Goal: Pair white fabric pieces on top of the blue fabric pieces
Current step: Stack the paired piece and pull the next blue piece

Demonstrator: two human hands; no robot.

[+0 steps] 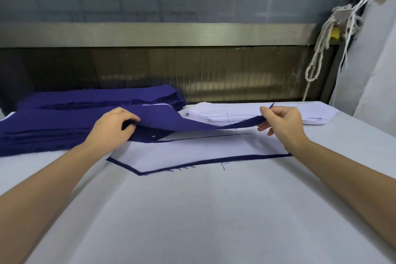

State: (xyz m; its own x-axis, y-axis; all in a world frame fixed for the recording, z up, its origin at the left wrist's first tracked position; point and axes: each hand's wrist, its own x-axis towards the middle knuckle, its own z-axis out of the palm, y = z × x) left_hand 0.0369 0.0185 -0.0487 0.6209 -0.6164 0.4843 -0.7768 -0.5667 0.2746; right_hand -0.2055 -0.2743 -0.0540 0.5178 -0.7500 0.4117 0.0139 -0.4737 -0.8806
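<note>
**Surface:** pale padded table (pixel 192 210), filling the near field.

**Near centre:** finished pair. A white piece (pixel 199 152) lies flat on a blue piece (pixel 214 162), which shows only as a narrow border along the near and left edges.

**Just above the pair:** held blue piece (pixel 192 125), slack and sagging at mid-span.
- The left hand (pixel 112 127) grips its left part, thumb on top and fingers curled beneath.
- The right hand (pixel 282 123) pinches its narrow right end between thumb and forefinger, with the other fingers loosely spread.

**Far left:** blue stack (pixel 42 133).

**Far centre-right:** white stack (pixel 235 112).

**Beyond:** metal rail (pixel 150 33), with cords (pixel 319 49) hanging at far right.

**Risks (judged):**
- The sagging middle may brush the white piece below and drag it out of register.
- Uneven tension between the two hands may lay the cloth down skewed or creased.
- The left grip may take a second layer off the stack.

**Not determinable:**
- The left fingertips are hidden under the cloth.
- It cannot be told whether one layer or more is held.
- The far edge of the pair is covered by the held piece.
- The blue stack is cut off at the left frame edge.
- The piece count in either stack cannot be read.
</note>
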